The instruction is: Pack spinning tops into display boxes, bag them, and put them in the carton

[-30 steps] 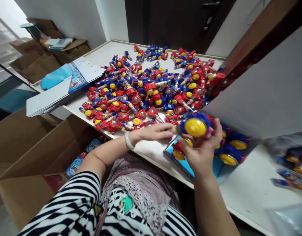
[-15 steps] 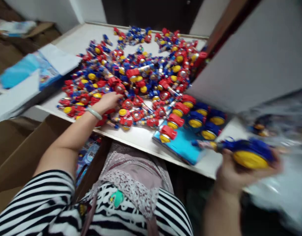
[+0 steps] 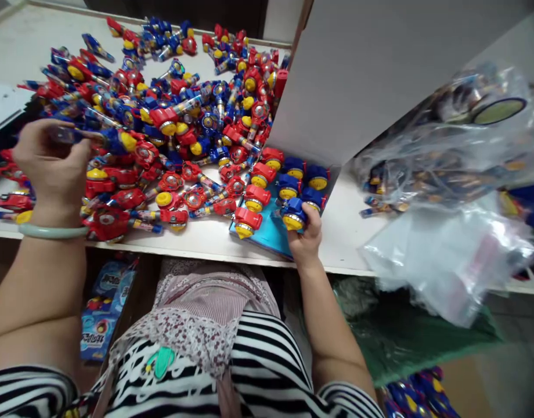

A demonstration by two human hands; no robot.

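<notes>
My left hand (image 3: 51, 168), with a pale green bangle on its wrist, is raised over the left side of a pile of toys. Its thumb and fingers pinch a blue toy spinning top (image 3: 116, 140) with a yellow cone tip and a clear tube. My right hand (image 3: 307, 237) is closed around another blue spinning top (image 3: 293, 212), yellow tip facing me, at the near end of the blue ones. Beside it, red tops (image 3: 257, 197) and blue tops stand in rows in a shallow blue box (image 3: 267, 229). My fingers partly hide the held tops.
The heap of red and blue tops (image 3: 180, 125) covers much of the white table (image 3: 206, 251). A tall white panel (image 3: 358, 69) rises behind the box. Clear plastic bags (image 3: 450, 244) lie at the right; a green-lined container (image 3: 428, 342) stands below. Printed packs (image 3: 101, 313) sit under the table.
My right hand has brought its blue top left to the end of the row on the box. My left hand has lifted a blue top from the pile. The view has swung right.
</notes>
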